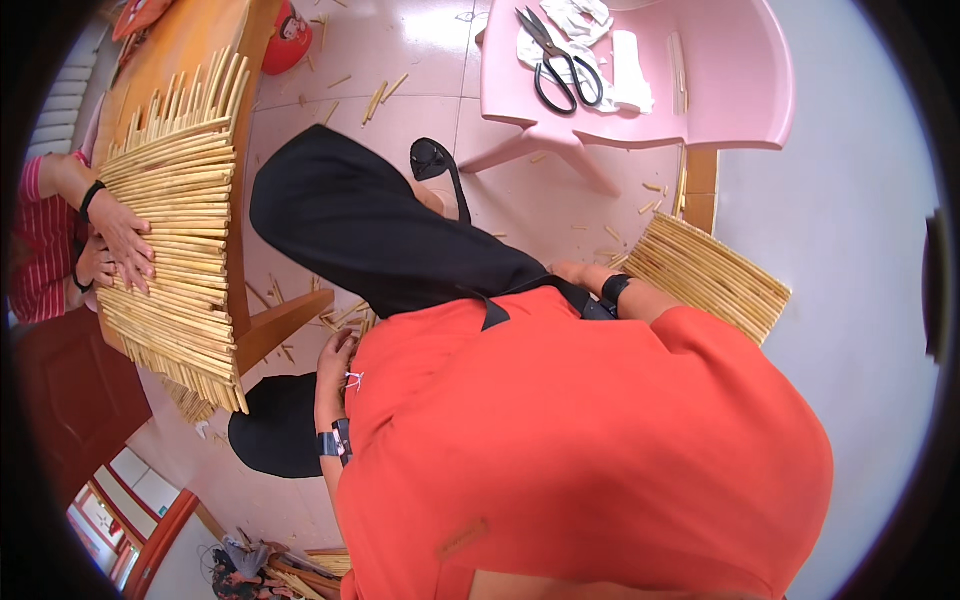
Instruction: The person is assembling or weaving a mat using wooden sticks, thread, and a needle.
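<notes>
Now, stalk mats on both flanks!

At far left, a stalk mat on the wooden table is being touched by a co-worker's hands. The left hand is seen bent beside the red shirt; its grip can't be told. The floor, strewn with cut stalks, is partly blocked by a black-trousered leg. Black scissors are borne by a pink chair. The right hand, fingers partly hidden, grip unclear, is placed near a second mat.
</notes>
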`<state>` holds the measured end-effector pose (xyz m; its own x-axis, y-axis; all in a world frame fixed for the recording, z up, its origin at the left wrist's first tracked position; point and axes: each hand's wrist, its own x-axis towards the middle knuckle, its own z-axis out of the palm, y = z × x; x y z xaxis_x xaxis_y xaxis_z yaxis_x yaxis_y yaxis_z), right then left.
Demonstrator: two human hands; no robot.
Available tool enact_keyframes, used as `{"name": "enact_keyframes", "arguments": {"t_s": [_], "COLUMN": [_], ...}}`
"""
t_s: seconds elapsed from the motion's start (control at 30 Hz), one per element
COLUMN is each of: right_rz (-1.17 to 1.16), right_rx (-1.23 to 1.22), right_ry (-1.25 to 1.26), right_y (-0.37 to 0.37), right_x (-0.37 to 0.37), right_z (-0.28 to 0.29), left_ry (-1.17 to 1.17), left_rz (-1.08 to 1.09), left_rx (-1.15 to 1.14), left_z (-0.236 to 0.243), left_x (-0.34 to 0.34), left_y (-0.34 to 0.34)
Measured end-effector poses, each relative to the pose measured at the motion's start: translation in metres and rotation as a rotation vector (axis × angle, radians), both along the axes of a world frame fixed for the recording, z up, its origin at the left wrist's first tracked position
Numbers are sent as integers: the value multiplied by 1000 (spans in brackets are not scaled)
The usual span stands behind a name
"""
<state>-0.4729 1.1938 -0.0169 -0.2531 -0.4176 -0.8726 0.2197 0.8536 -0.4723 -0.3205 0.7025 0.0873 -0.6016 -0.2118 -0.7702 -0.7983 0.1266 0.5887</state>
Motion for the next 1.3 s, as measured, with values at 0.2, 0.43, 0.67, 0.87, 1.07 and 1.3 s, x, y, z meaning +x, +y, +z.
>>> {"name": "enact_keyframes", "arguments": {"t_s": [0.2,0.43,0.67,0.87,1.07,1.3], "right_rz": [137,488,-366,-150,310,583], "right_rx": [-13,-219,-488,-833,-525,-260], "right_ry": [525,707,478,918,1217,1249], "right_y": [12,-27,-187,-261,-256,-262], "right_x": [-54,-109,-179,-201,-216,-215], "right_z": [-24,-66,118,292,312,324], "left_ry": [-18,-101,-27,-159,-217,-38], "left_rz": [1,-310,36,62,-359,-761], "left_rx": [-55,-325,-69,-8,141,-189], "left_z": [16,9,-6,-11,22,152], "left_x": [-10,-19,-8,0,4,-48], "left_y": [4,8,14,8,22,19]}}
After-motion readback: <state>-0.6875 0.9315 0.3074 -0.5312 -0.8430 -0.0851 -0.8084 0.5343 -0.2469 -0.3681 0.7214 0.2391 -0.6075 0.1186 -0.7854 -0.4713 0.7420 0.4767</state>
